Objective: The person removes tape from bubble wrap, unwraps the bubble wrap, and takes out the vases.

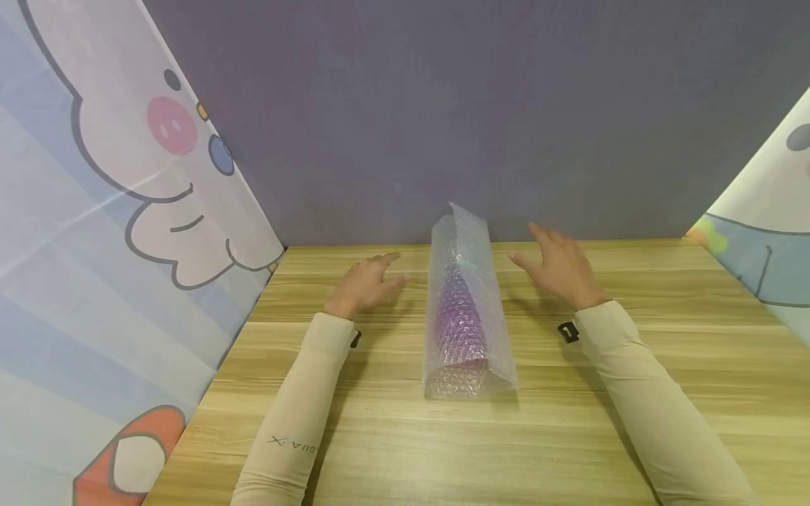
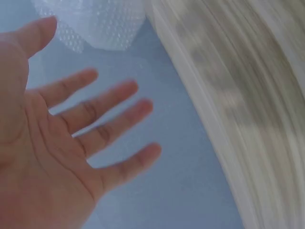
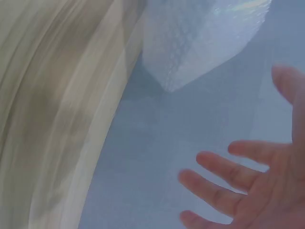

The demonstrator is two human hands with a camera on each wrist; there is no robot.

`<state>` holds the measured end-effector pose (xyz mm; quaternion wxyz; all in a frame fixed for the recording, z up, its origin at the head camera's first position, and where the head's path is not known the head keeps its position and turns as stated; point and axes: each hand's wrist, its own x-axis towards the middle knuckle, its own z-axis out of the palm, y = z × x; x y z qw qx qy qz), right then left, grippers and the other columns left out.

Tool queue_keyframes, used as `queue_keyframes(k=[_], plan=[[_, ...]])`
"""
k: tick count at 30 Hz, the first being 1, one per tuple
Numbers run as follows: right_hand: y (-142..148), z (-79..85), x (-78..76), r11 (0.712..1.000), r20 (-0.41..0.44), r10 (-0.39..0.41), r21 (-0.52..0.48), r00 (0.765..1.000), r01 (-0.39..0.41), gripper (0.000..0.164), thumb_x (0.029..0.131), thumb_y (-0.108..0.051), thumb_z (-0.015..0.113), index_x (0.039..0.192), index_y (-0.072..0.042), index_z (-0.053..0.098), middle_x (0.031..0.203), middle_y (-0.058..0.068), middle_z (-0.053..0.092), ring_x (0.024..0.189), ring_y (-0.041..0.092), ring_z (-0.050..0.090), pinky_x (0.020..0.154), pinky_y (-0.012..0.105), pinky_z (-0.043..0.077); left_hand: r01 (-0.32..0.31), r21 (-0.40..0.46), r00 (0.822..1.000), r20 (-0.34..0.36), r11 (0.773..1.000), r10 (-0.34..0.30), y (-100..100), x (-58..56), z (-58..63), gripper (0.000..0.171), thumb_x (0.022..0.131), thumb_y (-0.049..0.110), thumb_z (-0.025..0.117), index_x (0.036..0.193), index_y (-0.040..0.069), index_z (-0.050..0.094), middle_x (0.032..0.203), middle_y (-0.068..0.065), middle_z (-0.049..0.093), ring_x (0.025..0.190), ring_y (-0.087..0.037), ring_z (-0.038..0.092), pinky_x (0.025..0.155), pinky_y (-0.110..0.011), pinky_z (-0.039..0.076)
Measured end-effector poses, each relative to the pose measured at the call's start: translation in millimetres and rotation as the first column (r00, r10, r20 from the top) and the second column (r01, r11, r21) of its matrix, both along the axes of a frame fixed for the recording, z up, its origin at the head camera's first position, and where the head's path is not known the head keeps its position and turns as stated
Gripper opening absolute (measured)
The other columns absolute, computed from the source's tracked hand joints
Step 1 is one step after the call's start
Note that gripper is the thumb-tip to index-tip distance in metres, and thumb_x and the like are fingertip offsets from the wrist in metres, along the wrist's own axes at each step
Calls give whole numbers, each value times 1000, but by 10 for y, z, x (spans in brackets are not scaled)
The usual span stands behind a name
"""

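A roll of clear bubble wrap [image 1: 468, 302] lies lengthwise on the table, its far end near the grey wall. Inside it shows a purple object [image 1: 458, 316], tapered toward the far end; its kind is blurred by the wrap. My left hand [image 1: 367, 284] hovers left of the roll, apart from it, with fingers spread. On the other side, my right hand [image 1: 557, 267] is also apart from the roll, fingers extended. Both wrist views show bare palms holding nothing, with the end of the bubble wrap [image 2: 109, 24] beyond the fingers.
The wood-grain table [image 1: 405, 450] ends at a grey wall [image 1: 405, 126]. Cartoon-printed sheets stand along both sides, the left sheet [image 1: 95, 281] close to the table's left edge. Each wrist carries a small black strap piece [image 1: 568, 332].
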<state>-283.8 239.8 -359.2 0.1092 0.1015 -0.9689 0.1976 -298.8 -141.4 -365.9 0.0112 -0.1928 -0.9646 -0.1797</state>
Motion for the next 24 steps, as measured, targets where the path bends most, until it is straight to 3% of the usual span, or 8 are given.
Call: queue_keyframes(k=[3, 7, 11, 15, 24], plan=[[-32, 25, 24, 997, -12, -1, -74, 1000, 0, 80, 102, -54, 53, 158, -1, 32, 155, 30, 43, 137, 54, 45, 109, 71, 37, 69, 46, 997, 28, 997, -70, 40, 3, -8, 59, 103, 50, 54, 152, 18, 49, 146, -16, 59, 131, -35, 60, 114, -55, 44], [-80, 37, 41, 985, -34, 23, -173, 999, -29, 65, 103, -45, 57, 147, 1, 48, 141, 26, 59, 119, 46, 62, 93, 64, 50, 105, 88, 994, 34, 991, -108, 99, 19, -26, 51, 103, 47, 56, 146, 18, 56, 138, -16, 66, 123, -33, 65, 105, -51, 52], [-142, 31, 55, 967, -41, 48, -248, 998, -56, 52, 102, -38, 60, 138, 0, 57, 130, 25, 65, 112, 44, 66, 91, 61, 53, 143, 131, 986, 65, 981, -153, 153, 49, -30, 48, 103, 43, 58, 144, 17, 58, 133, -15, 68, 117, -30, 68, 99, -47, 56], [-193, 21, 69, 966, -37, 50, -253, 998, -58, 52, 102, -42, 59, 136, -2, 60, 129, 23, 67, 110, 41, 68, 90, 60, 53, 182, 163, 976, 88, 970, -198, 213, 79, -38, 49, 102, 41, 60, 143, 14, 58, 131, -15, 69, 114, -28, 67, 96, -46, 57], [-274, 39, 89, 964, -43, 86, -247, 995, -94, 46, 103, -36, 59, 132, -1, 62, 122, 22, 69, 107, 40, 67, 90, 58, 53, 188, 185, 971, 111, 965, -210, 304, 120, -63, 51, 103, 49, 56, 144, 19, 57, 133, -14, 67, 115, -24, 66, 97, -45, 57]])
